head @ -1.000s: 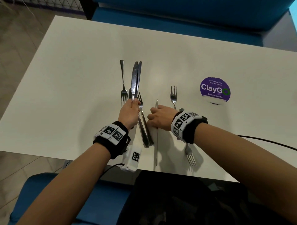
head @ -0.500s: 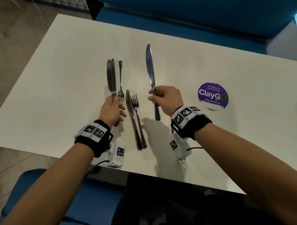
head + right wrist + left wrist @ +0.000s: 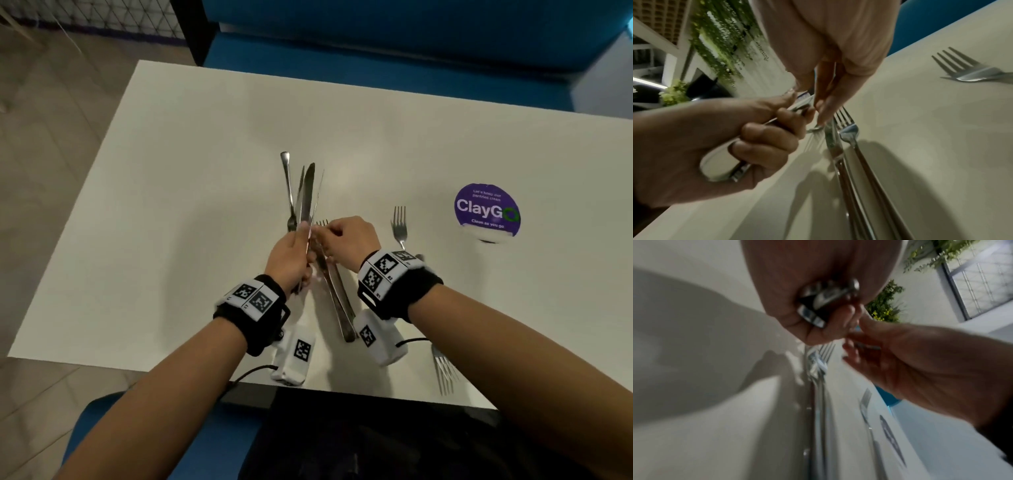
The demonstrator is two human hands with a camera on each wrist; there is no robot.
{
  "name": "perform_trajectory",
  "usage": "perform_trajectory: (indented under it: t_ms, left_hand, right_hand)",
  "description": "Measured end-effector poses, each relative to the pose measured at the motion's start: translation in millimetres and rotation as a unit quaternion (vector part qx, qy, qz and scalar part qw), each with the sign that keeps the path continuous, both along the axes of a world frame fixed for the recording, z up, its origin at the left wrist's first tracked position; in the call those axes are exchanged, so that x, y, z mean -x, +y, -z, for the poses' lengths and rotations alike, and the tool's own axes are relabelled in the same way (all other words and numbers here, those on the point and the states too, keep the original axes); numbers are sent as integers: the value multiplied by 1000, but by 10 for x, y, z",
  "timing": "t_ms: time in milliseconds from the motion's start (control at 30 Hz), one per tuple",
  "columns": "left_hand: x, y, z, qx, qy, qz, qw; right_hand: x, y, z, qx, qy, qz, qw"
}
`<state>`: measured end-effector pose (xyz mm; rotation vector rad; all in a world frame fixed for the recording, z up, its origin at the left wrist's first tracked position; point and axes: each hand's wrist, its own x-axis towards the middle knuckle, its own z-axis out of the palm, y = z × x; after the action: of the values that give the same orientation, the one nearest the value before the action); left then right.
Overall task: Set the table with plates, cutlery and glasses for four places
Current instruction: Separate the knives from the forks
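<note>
My left hand (image 3: pixel 294 251) grips a bundle of table knives (image 3: pixel 307 192) by the handles, blades pointing away over the white table (image 3: pixel 171 222); the handle ends (image 3: pixel 818 305) show in its fist. My right hand (image 3: pixel 322 236) meets it and pinches one more knife (image 3: pixel 320 192) against the bundle, thumb and fingertips (image 3: pixel 819 104) closing at the left hand (image 3: pixel 764 138). Below the hands a knife and fork (image 3: pixel 337 308) lie side by side. Another fork (image 3: pixel 288 192) lies left of the blades, handle pointing away.
A third fork (image 3: pixel 399 224) lies right of my right hand, and a further one (image 3: pixel 443 373) sits at the near table edge. A purple ClayGo sticker (image 3: pixel 488 210) is on the right. A blue bench (image 3: pixel 376 37) runs along the far side.
My right hand has carried its raised knife left and down to the left hand's bundle. The left hand has moved right toward the middle with its knives.
</note>
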<state>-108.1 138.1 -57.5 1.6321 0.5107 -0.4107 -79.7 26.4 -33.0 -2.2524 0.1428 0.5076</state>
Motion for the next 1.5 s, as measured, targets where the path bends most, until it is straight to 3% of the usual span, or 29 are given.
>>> perform_trajectory:
  t_ms: [100, 233, 567, 700, 800, 900, 967, 1067, 1267, 1500]
  left_hand:
    - [-69, 173, -3, -17, -12, 36, 999]
    - [-146, 289, -18, -14, -23, 64, 998]
    - [-71, 366, 16, -13, -17, 71, 997]
    - [-28, 384, 13, -34, -24, 82, 996]
    - [-17, 372, -4, -39, -28, 85, 995]
    - [-39, 304, -42, -43, -40, 90, 994]
    - [-69, 199, -66, -46, -34, 101, 993]
    - [-104, -75, -119, -15, -11, 128, 992]
    - [-171, -851, -288, 27, 5, 148, 989]
    - [-347, -2195, -189, -17, -16, 231, 973]
  right_hand:
    - [88, -26, 41, 108, 53, -33, 992]
    - [263, 54, 54, 245, 74, -126, 958]
    - [351, 257, 73, 265, 63, -126, 954]
    - [321, 230, 86, 234, 80, -102, 964]
    - [257, 133, 71, 152, 101, -92, 979]
    - [154, -34, 0, -3, 99, 44, 994]
    - [56, -149, -79, -83, 92, 124, 984]
    - [-82, -308, -144, -171, 85, 171, 967]
    - [-117, -853, -76, -194, 54, 194, 960]
    - [-150, -2182, 71, -131, 56, 233, 962]
